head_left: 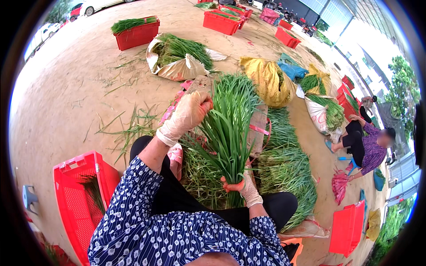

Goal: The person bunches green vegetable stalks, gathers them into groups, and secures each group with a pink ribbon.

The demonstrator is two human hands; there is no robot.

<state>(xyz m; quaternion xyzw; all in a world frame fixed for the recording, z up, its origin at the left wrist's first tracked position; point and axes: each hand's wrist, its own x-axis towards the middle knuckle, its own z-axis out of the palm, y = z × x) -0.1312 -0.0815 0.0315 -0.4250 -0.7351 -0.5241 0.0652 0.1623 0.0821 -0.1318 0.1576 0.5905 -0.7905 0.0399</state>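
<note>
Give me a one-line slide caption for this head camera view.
Gloved right hand grips a chive bundle at its base; gloved left hand combs its leaves.

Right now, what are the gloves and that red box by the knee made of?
The gloves on the left hand and right hand look like thin latex or rubber: pale, wrinkly, snug. The red crate looks like hard moulded plastic: matte, with a grid of small holes in its walls.
</note>
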